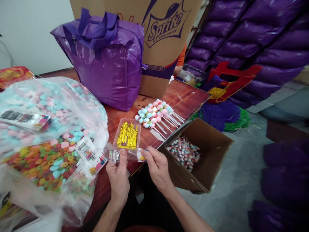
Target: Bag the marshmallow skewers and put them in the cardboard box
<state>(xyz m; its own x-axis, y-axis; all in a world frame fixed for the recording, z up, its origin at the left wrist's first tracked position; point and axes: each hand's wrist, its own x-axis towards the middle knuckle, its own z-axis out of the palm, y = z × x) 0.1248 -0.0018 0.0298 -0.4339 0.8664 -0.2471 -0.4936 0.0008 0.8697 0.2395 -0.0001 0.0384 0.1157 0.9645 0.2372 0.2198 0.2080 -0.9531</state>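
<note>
Reddish and glossy, the tabletop (177, 93) is supporting a tray (117, 129) of gold strips (127, 136) and rows of sweets on sticks (155, 112). Just by the tray's near edge, the left hand (118, 177) is pinching a printed clear wrapper (132, 155) and the right hand (158, 166) is pinching its other end. Keeping both pinches light and level is probably sparing the thin film from creasing or tearing.

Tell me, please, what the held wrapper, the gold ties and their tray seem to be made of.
Wrapper: likely thin, glossy plastic film, see-through between its printed ends.
Gold ties: perhaps foil or metallic-coated plastic, given their shiny strips.
Tray: probably clear, smooth plastic, as its see-through walls keep a boxy shape.
</note>
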